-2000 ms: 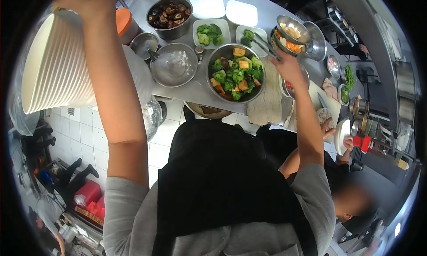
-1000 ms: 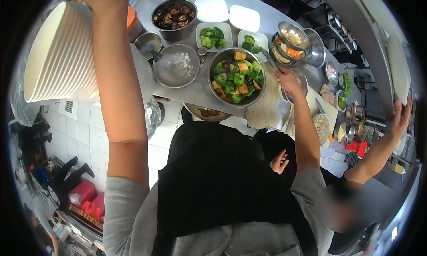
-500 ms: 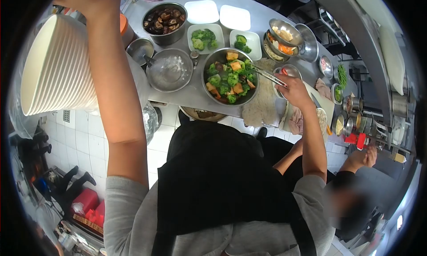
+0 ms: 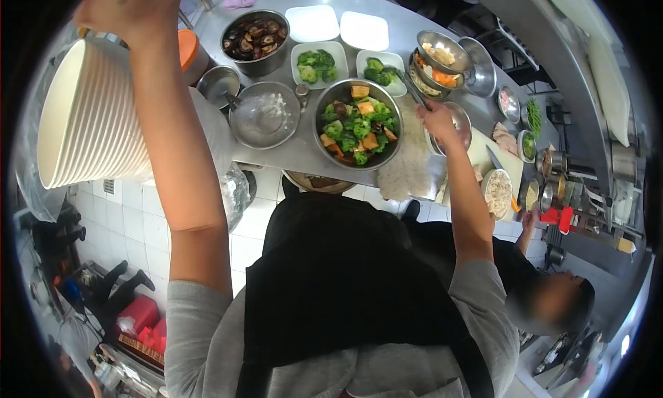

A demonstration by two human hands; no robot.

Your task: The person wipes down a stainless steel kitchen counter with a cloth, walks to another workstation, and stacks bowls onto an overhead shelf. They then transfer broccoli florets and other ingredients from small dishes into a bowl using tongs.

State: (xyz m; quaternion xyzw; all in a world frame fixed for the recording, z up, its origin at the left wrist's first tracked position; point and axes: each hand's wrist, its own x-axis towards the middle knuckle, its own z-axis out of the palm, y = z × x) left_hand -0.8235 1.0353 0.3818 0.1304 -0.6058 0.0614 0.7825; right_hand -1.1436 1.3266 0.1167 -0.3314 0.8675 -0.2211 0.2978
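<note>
My right hand (image 4: 440, 125) grips metal tongs (image 4: 413, 87). Their tips reach the broccoli (image 4: 373, 70) in the right-hand white square bowl (image 4: 398, 88). Left of my right hand, a steel bowl (image 4: 322, 146) holds mixed broccoli, browned tofu-like pieces and mushrooms. A second white bowl (image 4: 295, 61) with broccoli (image 4: 317, 66) stands behind it. Two more white bowls (image 4: 312, 23) sit further back. My left hand (image 4: 131, 11) is raised at the upper left, above a tall stack of white paper tubs (image 4: 97, 121); its fingers are cut off by the frame edge.
A steel pot of mushrooms (image 4: 254, 40) and a shallow steel bowl with white residue (image 4: 264, 115) stand on the counter (image 4: 276, 149). At right are stacked steel bowls (image 4: 442, 56), a knife (image 4: 494, 157) and a white bowl of pale food (image 4: 498, 193). A co-worker (image 4: 504, 260) is close by.
The tongs have moved from the mixed steel bowl up to the right-hand white bowl's broccoli. My left hand has shifted slightly down and left. The co-worker has moved at the right.
</note>
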